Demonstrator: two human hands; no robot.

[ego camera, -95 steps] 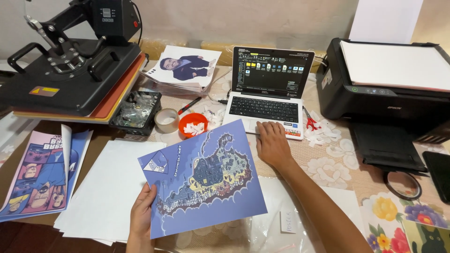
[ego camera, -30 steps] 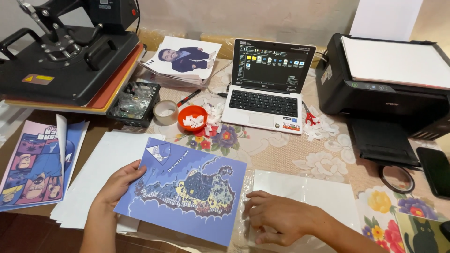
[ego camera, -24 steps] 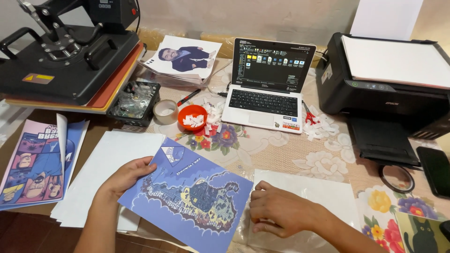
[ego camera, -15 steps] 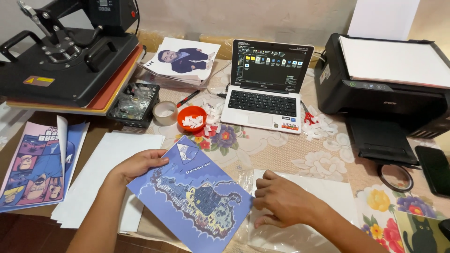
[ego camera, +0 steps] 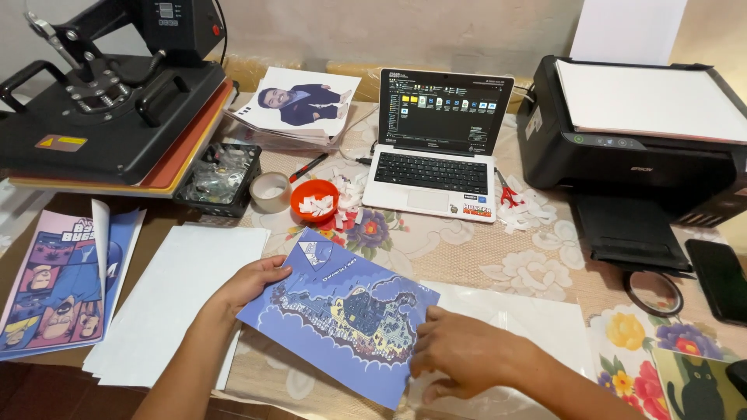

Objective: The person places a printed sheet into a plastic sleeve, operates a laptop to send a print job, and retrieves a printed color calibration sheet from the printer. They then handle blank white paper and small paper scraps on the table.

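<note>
Near edge: left hand [ego camera: 253,281] has the left corner of the blue print [ego camera: 342,311]. The thumb is on top and the fingers are curled under the edge, a light pinch. Right hand [ego camera: 459,354] is palm down with the fingers loosely spread. It presses on the print's lower right edge where that edge overlaps the clear plastic sheet [ego camera: 537,327], and it grips nothing.

The print lies tilted on the flowered tablecloth [ego camera: 482,257] at the front middle, between the two hands. Its right end rests on the plastic sheet. A white paper stack [ego camera: 175,299] is just beside it on the left, and comic posters [ego camera: 50,284] lie further left.

Step in hand, as a judgement: lining the print up with the plastic sheet, one hand steering and one holding it down. The next move likely calls for squaring the tilted print to the sheet's edges and keeping it flat so the corner doesn't crease.

Middle: orange bowl [ego camera: 314,201] with white scraps, tape roll [ego camera: 271,190], black tray [ego camera: 218,173], scissors [ego camera: 506,187] among paper bits.

Far: open laptop [ego camera: 440,148], stack of portrait prints [ego camera: 299,105], heat press [ego camera: 109,109] on the left, black printer [ego camera: 638,155] on the right, phone [ego camera: 720,268] at the right edge.
</note>
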